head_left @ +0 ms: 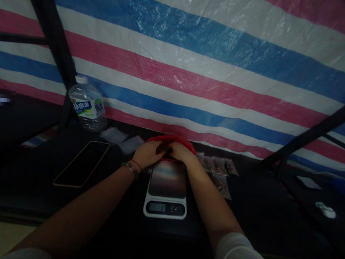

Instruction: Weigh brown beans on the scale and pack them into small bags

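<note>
Both hands meet over a red bag or bowl (174,138) beyond a white kitchen scale (166,199). My left hand (147,154), with a beaded bracelet and a red cord at the wrist, reaches in from the left with its fingers curled inward. From the other side my right hand (182,152) bends its fingers toward the same spot. Something dark lies between the fingertips, too dim to name. The scale's dark plate (168,179) carries nothing visible, and its display is lit. Right of my right wrist lie several small clear packets (220,165) filled with brown bits.
Flat clear bags (131,145) lie left of my left hand. A phone (82,164) and a large clear plastic bottle (88,108) are further left. Dark metal posts (52,34) stand before a striped tarp (177,73). A white object (325,210) lies far right.
</note>
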Available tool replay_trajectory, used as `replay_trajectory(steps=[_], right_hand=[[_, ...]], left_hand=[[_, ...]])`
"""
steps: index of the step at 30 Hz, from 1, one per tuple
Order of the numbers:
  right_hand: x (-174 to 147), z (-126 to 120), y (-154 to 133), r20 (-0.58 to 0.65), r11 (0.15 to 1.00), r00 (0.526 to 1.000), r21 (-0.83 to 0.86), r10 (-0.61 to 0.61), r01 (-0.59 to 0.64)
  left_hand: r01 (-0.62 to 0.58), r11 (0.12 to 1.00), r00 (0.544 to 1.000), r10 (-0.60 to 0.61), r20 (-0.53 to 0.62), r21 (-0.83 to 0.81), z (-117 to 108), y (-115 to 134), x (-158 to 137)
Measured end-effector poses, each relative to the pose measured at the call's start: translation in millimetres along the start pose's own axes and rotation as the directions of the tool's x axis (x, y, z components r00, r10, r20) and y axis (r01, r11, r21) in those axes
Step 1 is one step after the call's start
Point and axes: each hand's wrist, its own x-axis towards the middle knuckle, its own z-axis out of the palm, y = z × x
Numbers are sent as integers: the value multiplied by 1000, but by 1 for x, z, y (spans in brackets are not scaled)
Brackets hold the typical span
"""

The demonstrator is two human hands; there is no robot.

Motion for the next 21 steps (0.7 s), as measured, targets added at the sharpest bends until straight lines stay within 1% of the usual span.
replay_trajectory(steps=[2, 3, 5, 7, 9, 10, 12, 14, 17, 19, 21], right_hand=[[1, 0, 0, -14, 1000, 1000, -9, 22, -22], [1, -1, 0, -28, 1000, 999, -5, 24, -24], [2, -3, 2, -73, 1000, 997, 22, 18, -17], [3, -6, 4, -156, 998, 987, 66, 32, -21], [5, -8, 5, -273, 991, 960, 129, 60, -25], [5, -8, 4, -326, 985, 943, 172, 65, -9], [7, -6, 1, -393, 961, 919, 267, 42, 70], [8, -4, -3, -414, 924, 910, 338, -24, 179], [9, -1, -8, -416, 890, 899, 348, -137, 296], [8, -2, -9, -429, 893, 889, 319, -162, 317], [7, -3, -10, -433, 909, 889, 292, -150, 296]], left_hand=[[-52, 998, 999, 52, -13, -35, 1, 0, 1], [-59, 997, 998, 58, -15, -43, 2, 0, 1], [-36, 999, 999, 35, -11, -35, 2, -1, 1], [4, 1000, 1000, -4, 14, -7, 3, -1, 2], [30, 999, 998, -31, 53, 15, 3, -2, 2], [34, 999, 997, -36, 67, 19, 3, -1, 3], [41, 999, 997, -43, 72, 22, 4, -1, 3], [48, 998, 997, -50, 56, 31, 6, -1, 4], [84, 995, 995, -86, 46, 56, 8, 0, 5], [104, 993, 993, -106, 43, 59, 8, 0, 5], [109, 993, 993, -111, 46, 50, 8, -1, 5]])
